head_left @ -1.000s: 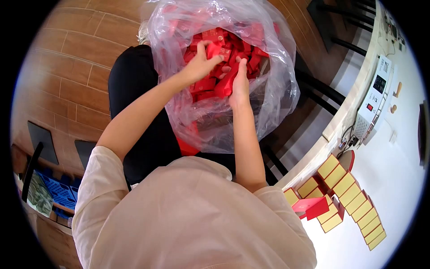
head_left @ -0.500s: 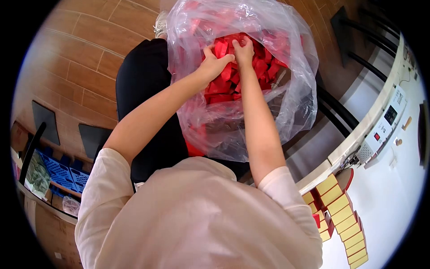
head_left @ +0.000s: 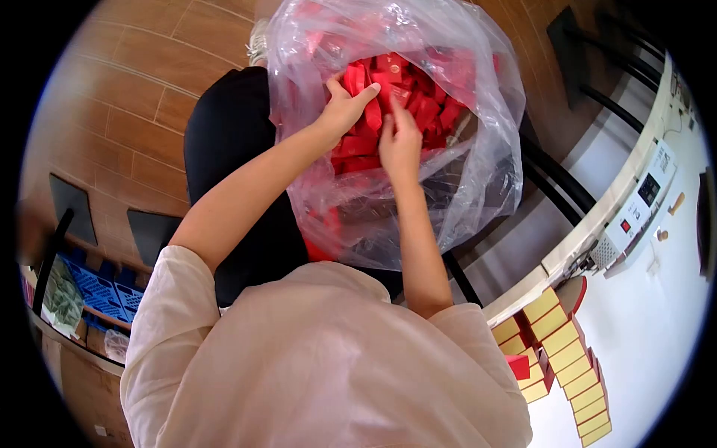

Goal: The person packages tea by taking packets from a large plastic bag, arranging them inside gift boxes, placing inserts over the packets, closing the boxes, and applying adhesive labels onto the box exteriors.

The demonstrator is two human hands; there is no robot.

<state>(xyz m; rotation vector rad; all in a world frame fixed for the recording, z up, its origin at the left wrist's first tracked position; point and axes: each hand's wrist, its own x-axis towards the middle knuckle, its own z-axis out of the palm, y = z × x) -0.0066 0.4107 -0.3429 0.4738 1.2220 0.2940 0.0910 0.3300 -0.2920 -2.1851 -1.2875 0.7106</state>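
Observation:
A big clear plastic bag (head_left: 485, 179) stands with its mouth spread, full of small glossy red packets (head_left: 429, 112). Inside the mouth my left hand (head_left: 345, 110) has its thumb and fingers around a few upright red packets (head_left: 358, 78); its fingertips are partly hidden behind them. Just to the right, my right hand (head_left: 402, 145) reaches over the pile with index finger stretched out and thumb apart, close to or touching the packets. Its fingers are slightly blurred, and I see nothing held in it.
On the white table (head_left: 635, 328) at right are rows of yellow-topped red boxes (head_left: 575, 358) and a white device (head_left: 635, 213) with a red switch. Black table legs (head_left: 560, 179) stand beside the bag. Blue crates (head_left: 101, 287) are at lower left on the wooden floor (head_left: 112, 142).
My right hand has drawn back toward me from the far side of the pile, its fingers straightening. My left hand stays at the packets, which now stand more upright by it.

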